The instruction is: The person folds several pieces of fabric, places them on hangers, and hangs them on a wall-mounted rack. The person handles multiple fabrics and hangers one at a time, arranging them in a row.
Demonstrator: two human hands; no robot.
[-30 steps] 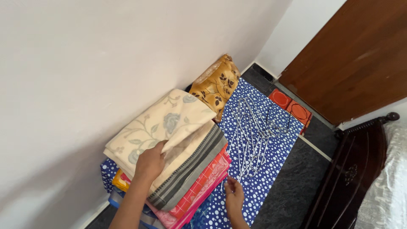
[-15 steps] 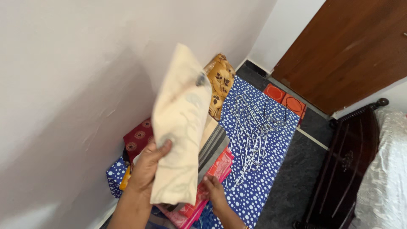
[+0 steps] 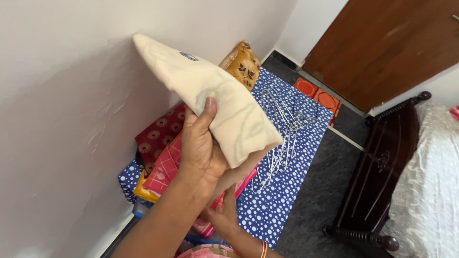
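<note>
Head view: I am seeing the left hand (image 3: pixel 201 148) gripping a folded cream cloth (image 3: pixel 210 98), thumb over its face, lifted above the blue dotted sheet (image 3: pixel 287 191). The right hand (image 3: pixel 222 215), fingers spread, is resting on the pink checked cloth (image 3: pixel 165 167) at the sheet's near-left edge. Wire hangers (image 3: pixel 282 134) are lying mid-sheet. Advice: I judge keeping the fold pinched firmly matters.

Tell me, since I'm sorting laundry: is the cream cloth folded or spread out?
Folded: the cream cloth forms a compact, thick bundle gripped in the left hand.
</note>
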